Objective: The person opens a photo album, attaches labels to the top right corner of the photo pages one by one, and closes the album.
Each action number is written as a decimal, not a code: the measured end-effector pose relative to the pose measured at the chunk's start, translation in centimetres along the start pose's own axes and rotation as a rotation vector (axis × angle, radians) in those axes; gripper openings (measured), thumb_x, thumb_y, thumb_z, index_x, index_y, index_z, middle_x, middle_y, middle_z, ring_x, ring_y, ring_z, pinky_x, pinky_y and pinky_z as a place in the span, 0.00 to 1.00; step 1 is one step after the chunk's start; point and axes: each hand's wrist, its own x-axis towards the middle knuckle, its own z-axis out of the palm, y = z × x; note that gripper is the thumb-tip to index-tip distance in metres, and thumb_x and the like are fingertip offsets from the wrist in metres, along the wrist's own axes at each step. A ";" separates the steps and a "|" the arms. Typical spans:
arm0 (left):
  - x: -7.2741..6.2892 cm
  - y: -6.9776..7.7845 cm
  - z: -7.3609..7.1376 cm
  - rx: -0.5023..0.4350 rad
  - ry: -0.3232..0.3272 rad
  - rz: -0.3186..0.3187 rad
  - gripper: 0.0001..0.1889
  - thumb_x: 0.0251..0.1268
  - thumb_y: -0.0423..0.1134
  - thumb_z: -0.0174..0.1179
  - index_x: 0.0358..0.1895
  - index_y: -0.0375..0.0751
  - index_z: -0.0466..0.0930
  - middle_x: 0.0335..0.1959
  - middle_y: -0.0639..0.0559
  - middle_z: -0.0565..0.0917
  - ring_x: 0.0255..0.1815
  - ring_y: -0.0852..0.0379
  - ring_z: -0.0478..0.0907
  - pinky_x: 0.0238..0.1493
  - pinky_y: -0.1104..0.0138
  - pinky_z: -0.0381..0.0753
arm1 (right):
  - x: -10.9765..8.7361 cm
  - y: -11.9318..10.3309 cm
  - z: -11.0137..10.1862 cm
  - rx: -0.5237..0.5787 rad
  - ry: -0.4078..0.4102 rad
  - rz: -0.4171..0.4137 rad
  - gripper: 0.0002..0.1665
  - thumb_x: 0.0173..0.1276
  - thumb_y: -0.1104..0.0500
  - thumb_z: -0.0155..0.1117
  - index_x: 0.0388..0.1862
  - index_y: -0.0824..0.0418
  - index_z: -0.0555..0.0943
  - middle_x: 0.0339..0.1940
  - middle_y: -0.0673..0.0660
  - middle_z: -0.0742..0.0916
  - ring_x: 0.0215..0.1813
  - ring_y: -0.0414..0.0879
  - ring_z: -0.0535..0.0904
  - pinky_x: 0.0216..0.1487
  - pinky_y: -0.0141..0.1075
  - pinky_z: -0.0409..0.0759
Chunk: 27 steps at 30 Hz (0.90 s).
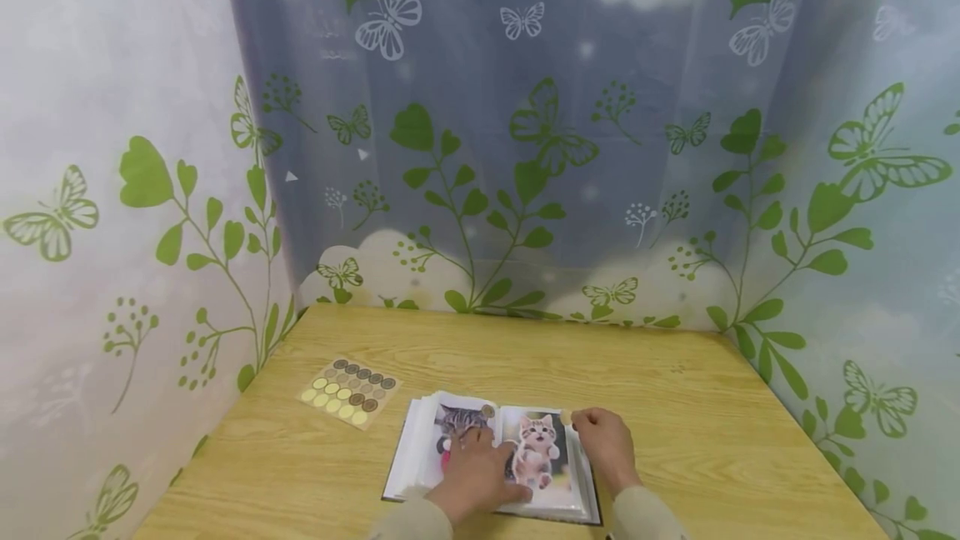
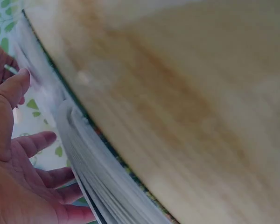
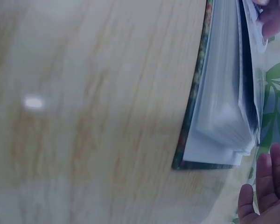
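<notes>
A photo album lies open on the table, with kitten pictures on both pages. My left hand rests across the middle of the album with fingers spread, covering part of the left kitten picture. At the upper right corner of the right page, my right hand pinches a small pale round sticker beside the right kitten picture. A brown round sticker sits at the top corner of the left picture. In the right wrist view, the album's stacked sleeves show edge-on.
A sheet of round stickers, brown and pale yellow, lies left of the album. The wooden table meets curtains printed with leaves and butterflies at the back and sides.
</notes>
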 end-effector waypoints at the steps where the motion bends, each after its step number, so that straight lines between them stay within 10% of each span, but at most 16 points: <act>1: 0.0 0.0 0.3 0.017 -0.003 0.000 0.41 0.50 0.70 0.65 0.64 0.47 0.78 0.61 0.36 0.75 0.65 0.37 0.68 0.66 0.36 0.61 | 0.1 0.0 0.0 -0.013 0.004 -0.011 0.15 0.71 0.55 0.56 0.38 0.64 0.86 0.36 0.57 0.87 0.38 0.50 0.78 0.38 0.41 0.75; 27: -0.4 0.1 0.3 0.010 -0.037 -0.023 0.43 0.50 0.71 0.65 0.66 0.49 0.76 0.66 0.36 0.71 0.67 0.36 0.66 0.61 0.33 0.65 | 2.8 -0.3 0.5 -0.327 -0.057 -0.215 0.13 0.73 0.57 0.56 0.36 0.61 0.85 0.21 0.50 0.78 0.24 0.45 0.70 0.28 0.38 0.69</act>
